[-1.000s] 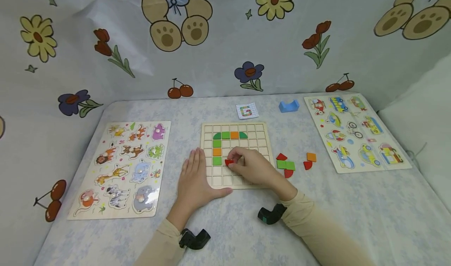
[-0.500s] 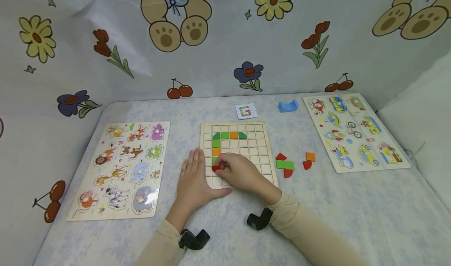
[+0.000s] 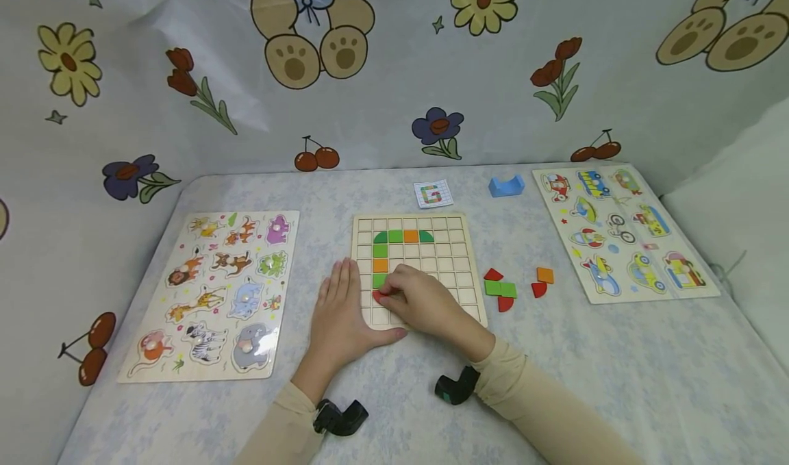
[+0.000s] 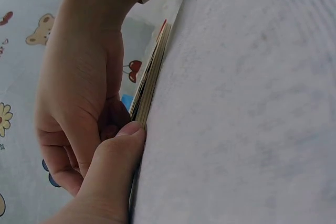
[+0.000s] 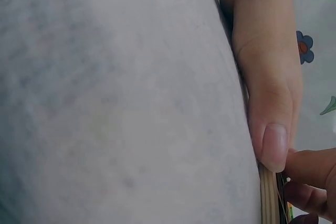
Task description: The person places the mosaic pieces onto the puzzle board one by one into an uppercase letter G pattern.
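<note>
A wooden grid board lies mid-table, with a row and left column of green and orange tiles set in its cells. My right hand reaches over the board and pinches a red tile, at the cell just below the lowest green tile. Its fingers partly cover that tile, so its full outline is hidden. My left hand lies with straight fingers along the board's left edge, thumb stretched along the front edge. In the left wrist view, the left thumb touches the board's side.
Right of the board lie loose green tiles, red rounded tiles and an orange square. Behind it are a pattern card and a blue holder. An animal puzzle and a vehicle puzzle flank it.
My right hand has carried the red tile left and slightly nearer, from the board's middle to the left column, and now holds it at the cell there. My left hand stays put.
</note>
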Demonstrator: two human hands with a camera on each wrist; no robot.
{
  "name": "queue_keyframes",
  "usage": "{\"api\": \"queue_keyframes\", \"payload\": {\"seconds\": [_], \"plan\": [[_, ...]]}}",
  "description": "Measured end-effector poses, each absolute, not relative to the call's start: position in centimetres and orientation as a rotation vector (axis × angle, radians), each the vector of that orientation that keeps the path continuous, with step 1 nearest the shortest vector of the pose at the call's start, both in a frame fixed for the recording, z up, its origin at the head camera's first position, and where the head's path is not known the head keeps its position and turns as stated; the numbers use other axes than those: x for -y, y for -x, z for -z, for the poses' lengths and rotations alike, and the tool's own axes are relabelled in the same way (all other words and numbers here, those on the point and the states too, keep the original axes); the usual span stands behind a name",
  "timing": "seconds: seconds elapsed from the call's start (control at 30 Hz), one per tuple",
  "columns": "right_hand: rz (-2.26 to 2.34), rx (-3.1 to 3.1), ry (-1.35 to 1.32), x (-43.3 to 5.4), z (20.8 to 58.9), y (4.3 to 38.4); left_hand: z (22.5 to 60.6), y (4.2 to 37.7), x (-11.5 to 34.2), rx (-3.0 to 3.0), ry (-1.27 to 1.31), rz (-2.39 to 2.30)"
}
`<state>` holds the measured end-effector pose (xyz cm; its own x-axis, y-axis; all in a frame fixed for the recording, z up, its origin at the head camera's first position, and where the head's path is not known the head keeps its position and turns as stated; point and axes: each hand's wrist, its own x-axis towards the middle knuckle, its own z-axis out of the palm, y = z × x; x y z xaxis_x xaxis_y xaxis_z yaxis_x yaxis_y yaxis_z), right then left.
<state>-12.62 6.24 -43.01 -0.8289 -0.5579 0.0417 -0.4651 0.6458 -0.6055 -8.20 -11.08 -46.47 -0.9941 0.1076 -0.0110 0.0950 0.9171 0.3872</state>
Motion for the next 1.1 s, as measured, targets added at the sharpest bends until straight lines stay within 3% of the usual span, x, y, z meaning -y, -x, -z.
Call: {"api": "queue_keyframes", "payload": {"seconds": [0.47,0.93,1.1], "plan": [[0.958,-2.688,0.87,-8.0,42.5,12.1,46.2,8.2,10.9,-3.023,-0.146,-0.614],[0.845,-2.858,0.423,-17.6,41.3,12.2,46.5,8.3,11.0,-3.016,-0.134,-0.605],[0.731,-2.882,0.386,-20.3,41.6,12.4,46.5,8.3,11.0,-3.012,-0.141,-0.622]]}}
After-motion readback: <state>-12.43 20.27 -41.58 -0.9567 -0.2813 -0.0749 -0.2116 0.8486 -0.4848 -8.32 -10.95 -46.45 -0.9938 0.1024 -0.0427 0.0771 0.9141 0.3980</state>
